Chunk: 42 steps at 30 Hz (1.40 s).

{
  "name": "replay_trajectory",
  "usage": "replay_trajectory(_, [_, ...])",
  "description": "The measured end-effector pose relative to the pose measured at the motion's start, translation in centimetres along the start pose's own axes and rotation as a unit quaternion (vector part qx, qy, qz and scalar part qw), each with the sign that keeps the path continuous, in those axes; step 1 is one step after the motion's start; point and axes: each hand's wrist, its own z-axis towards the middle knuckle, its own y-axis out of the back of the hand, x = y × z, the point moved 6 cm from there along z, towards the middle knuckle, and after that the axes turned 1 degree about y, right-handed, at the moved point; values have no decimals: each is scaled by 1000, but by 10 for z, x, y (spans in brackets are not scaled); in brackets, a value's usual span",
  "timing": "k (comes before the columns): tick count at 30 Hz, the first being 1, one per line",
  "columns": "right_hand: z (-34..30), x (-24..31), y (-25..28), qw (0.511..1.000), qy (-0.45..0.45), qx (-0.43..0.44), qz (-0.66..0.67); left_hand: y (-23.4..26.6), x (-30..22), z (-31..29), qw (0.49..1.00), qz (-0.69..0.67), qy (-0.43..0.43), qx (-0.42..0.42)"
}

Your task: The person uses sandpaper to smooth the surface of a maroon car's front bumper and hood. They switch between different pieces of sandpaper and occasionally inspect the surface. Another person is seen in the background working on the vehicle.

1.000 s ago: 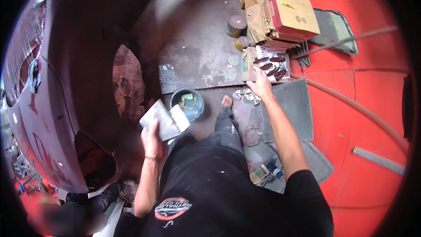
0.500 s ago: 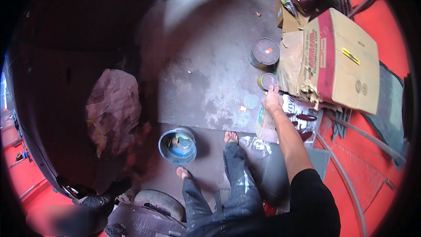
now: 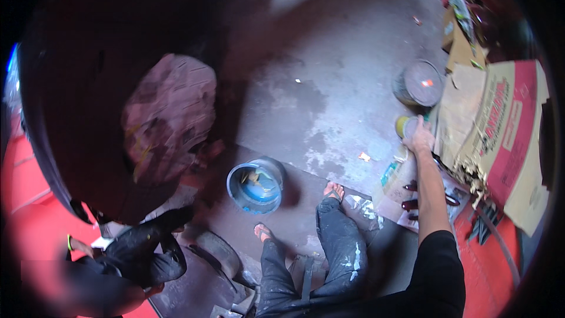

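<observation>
1. Head view, right of centre: the right hand touches the small can, its grip partly curled over the top; how firmly it closes is hard to tell.
2. Same view: the small can is on the floor, just below the larger can.
3. Left hand: out of frame, grip cannot be told.

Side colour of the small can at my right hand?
Small can: yellow side. Best seen in the head view.
</observation>
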Motion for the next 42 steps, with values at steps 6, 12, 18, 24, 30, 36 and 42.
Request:
replay_trajectory(6, [-47,44,22,998,39,-31,-31,2,50,-38,995,-70,66,1])
replay_trajectory(12, [-130,103,26,903,49,271,329,4,123,-79,974,-190,123,-25])
replay_trajectory(18, [-384,222,74,692,44,465,550,2,151,-115,980,-150,129,-35])
replay_trajectory(24, [-588,310,115,684,161,545,458,-14,125,-118,952,-214,217,32])
replay_trajectory(30, [-744,380,177,791,308,457,267,-104,160,-46,839,-497,220,29])
replay_trajectory(36, [-850,441,218,819,453,335,106,-152,161,-15,770,-553,311,61])
replay_trajectory(42, [-932,469,236,836,523,156,-47,-180,171,44,741,-597,299,71])
